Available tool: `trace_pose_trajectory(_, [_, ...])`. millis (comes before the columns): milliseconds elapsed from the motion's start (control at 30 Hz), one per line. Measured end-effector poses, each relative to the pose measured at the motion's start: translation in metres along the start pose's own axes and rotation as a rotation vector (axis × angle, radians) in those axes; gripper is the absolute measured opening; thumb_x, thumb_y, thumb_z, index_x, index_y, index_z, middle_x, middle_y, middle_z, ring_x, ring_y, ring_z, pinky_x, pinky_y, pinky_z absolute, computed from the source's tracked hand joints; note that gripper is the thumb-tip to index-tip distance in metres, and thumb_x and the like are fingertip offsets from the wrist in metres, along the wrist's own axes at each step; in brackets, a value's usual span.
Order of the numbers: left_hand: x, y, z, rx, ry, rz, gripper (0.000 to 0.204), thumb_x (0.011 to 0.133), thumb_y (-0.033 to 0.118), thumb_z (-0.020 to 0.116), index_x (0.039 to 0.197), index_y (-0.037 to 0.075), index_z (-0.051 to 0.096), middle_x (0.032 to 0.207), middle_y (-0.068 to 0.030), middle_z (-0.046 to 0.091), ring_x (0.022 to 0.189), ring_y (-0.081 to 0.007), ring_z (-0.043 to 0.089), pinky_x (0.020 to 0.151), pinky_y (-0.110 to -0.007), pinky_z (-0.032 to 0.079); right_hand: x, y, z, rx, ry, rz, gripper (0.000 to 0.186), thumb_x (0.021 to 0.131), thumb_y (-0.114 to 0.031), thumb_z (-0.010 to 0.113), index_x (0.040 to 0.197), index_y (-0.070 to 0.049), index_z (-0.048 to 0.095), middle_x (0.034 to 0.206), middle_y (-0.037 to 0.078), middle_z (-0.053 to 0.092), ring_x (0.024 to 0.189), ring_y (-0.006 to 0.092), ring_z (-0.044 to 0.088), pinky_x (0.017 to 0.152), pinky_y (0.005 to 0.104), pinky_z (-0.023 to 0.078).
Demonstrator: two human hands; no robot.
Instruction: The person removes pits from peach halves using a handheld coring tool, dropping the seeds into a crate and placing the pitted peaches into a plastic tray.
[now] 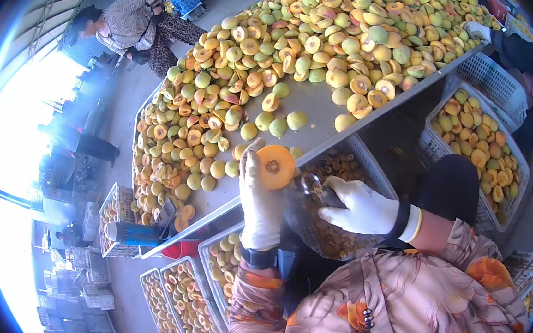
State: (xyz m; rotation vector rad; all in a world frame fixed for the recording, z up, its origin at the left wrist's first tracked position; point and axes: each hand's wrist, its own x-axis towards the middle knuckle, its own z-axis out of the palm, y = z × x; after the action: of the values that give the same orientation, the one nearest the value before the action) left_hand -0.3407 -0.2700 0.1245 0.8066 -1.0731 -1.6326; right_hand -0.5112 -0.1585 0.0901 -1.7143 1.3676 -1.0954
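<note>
My left hand (259, 207), in a white glove, holds up a halved yellow peach (281, 175) with its cut face showing. A rough brown patch marks the middle of that face; whether it is stone or hollow I cannot tell. My right hand (361, 209), also gloved in white, is closed around the dark handle of a pitting tool (310, 183). The tool's rounded metal end points toward the peach half, a little apart from it. Below both hands stands a white crate (377, 170) of brownish scraps. Many peach halves (251, 46) are heaped on the metal table (321, 101) ahead.
Crates of peach halves stand at the right (431, 133) and lower left (190, 299). A blue cylinder (137, 234) lies at the table's left corner. One co-worker (130, 18) bends at the upper left; another's gloved hand (478, 31) touches the heap's right end.
</note>
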Motion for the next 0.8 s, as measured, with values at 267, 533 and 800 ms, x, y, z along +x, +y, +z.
trace_pose_trajectory(267, [-0.068, -0.013, 0.028, 0.15, 0.071, 0.259, 0.059, 0.105, 0.046, 0.048, 0.136, -0.004, 0.054, 0.119, -0.0137, 0.065, 0.104, -0.0203, 0.062, 0.09, -0.033, 0.051, -0.018, -0.038, 0.021, -0.049, 0.167, -0.198, 0.03, 0.088, -0.015, 0.068, 0.106, 0.002, 0.052, 0.08, 0.026, 0.065, 0.077, 0.0451, 0.067, 0.063, 0.0488, 0.051])
trace_pose_trajectory(533, [-0.093, -0.007, 0.042, 0.325, 0.144, 0.51, 0.056, 0.105, 0.046, 0.05, 0.126, -0.005, 0.059, 0.109, -0.0131, 0.067, 0.095, -0.0191, 0.064, 0.087, -0.033, 0.053, -0.033, -0.042, 0.035, -0.06, 0.195, -0.268, 0.02, 0.089, -0.014, 0.065, 0.1, 0.0, 0.056, 0.079, 0.019, 0.065, 0.073, 0.0392, 0.067, 0.063, 0.0457, 0.052])
trace_pose_trajectory(800, [-0.088, 0.01, 0.043, 0.35, 0.041, 0.478, 0.06, 0.104, 0.05, 0.046, 0.121, -0.005, 0.06, 0.098, -0.0157, 0.07, 0.086, -0.0219, 0.068, 0.081, -0.034, 0.056, -0.026, -0.067, -0.002, 0.245, -0.129, -0.156, 0.027, 0.091, -0.017, 0.067, 0.109, 0.001, 0.058, 0.079, 0.012, 0.068, 0.063, 0.025, 0.067, 0.058, 0.0346, 0.05])
